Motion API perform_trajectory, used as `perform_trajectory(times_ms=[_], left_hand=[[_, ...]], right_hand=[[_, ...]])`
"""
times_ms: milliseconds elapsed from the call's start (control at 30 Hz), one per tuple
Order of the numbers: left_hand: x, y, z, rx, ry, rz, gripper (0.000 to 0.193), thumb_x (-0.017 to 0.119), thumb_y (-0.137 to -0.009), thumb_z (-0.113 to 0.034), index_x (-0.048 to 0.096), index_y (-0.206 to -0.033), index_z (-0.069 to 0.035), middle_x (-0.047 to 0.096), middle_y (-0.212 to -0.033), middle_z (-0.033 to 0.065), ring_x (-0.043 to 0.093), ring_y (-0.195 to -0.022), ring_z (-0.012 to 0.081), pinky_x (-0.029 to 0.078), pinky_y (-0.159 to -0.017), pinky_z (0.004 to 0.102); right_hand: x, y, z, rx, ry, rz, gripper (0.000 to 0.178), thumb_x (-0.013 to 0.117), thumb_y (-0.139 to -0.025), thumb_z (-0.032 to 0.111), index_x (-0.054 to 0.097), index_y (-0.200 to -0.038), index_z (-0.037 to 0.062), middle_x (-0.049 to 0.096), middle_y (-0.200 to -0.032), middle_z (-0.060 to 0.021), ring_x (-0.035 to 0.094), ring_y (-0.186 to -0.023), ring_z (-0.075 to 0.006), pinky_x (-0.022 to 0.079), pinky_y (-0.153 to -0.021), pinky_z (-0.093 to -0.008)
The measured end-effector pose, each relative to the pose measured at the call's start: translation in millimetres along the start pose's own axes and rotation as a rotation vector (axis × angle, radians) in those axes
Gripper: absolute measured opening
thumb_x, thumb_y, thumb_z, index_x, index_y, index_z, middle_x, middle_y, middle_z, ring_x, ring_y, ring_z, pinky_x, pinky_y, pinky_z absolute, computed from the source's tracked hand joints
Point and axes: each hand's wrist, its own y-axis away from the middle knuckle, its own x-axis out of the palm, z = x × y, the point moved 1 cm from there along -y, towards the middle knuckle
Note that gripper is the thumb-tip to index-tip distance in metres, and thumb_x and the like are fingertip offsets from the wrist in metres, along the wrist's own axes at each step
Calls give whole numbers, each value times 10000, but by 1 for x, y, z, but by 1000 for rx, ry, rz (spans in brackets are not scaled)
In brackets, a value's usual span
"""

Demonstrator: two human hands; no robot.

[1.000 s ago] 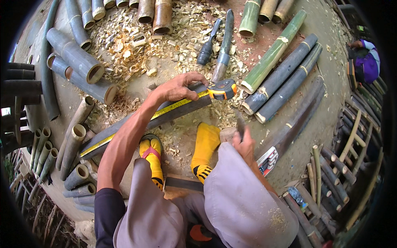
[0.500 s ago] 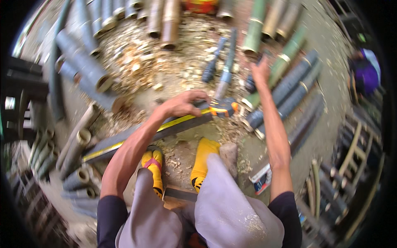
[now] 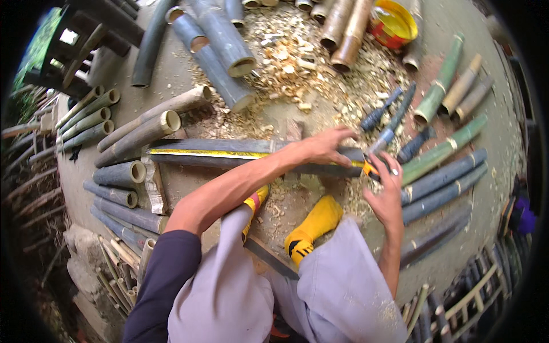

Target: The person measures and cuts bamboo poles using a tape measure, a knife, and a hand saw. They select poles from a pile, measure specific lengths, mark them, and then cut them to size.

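Note:
A dark split bamboo length (image 3: 229, 146) lies crosswise before me, with a yellow tape blade (image 3: 211, 153) stretched along it. The tape's black and orange case, a tape measure (image 3: 370, 169), sits at the bamboo's right end. My left hand (image 3: 326, 146) rests over the bamboo near that end, fingers spread, gripping nothing. At the case is my right hand (image 3: 386, 186), its fingers curled over the tape measure and its thumb lower down. Just beyond lie dark-handled tools (image 3: 380, 108), beside another dark wrapped handle (image 3: 416, 144).
Wood chips (image 3: 291, 57) cover the ground ahead. Bamboo tubes (image 3: 140, 134) lie at left, green and dark ones (image 3: 446, 148) at right. A red and yellow tub (image 3: 393, 24) stands at the back. My feet in yellow socks (image 3: 313, 226) are close below the bamboo.
My right hand has come back from the dark-handled tools to the tape measure. My left hand stays by the bamboo's right end, its fingers now more spread. The whole view has turned leftward.

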Motion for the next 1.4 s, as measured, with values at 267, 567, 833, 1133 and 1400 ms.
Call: perform_trajectory(times_ms=[267,567,833,1133,1400], left_hand=[[-23,153,-31,-136,-627,-188,252,703,-805,-283,580,-871,-73,559,-768,93,598,-690,281,494,-576,386],[-17,209,-34,-182,-423,105,313,652,-835,-382,585,-932,-92,591,-761,100,621,-678,300,503,-575,410],[-100,103,-5,-204,-994,-648,676,776,-699,-333,503,-1307,-223,370,-1292,129,283,-1249,387,435,-854,541],[-151,119,89,-510,-1160,-403,444,677,-776,-204,575,-1204,-259,343,-1386,72,173,-1316,420,380,-910,705],[-199,140,120,-329,-1473,-260,405,617,-815,-183,602,-1207,-284,484,-1338,-44,347,-1305,312,350,-918,598]], right_hand=[[11,24,17,-104,-66,-179,417,620,-596,-95,673,-969,85,630,-989,-75,538,-981,-281,456,-879,-397],[110,66,54,-120,-410,102,471,679,-613,-6,615,-1074,66,584,-1014,-135,556,-972,-344,479,-839,-398],[100,82,35,104,-312,-45,448,724,-613,15,633,-1049,67,606,-1005,-154,609,-945,-315,491,-828,-382],[96,97,13,163,-119,-199,307,740,-614,-8,651,-905,40,647,-868,-121,642,-831,-294,525,-732,-388],[86,141,-13,231,-134,-200,171,643,-764,44,622,-931,11,631,-927,-166,629,-885,-329,503,-770,-391]])
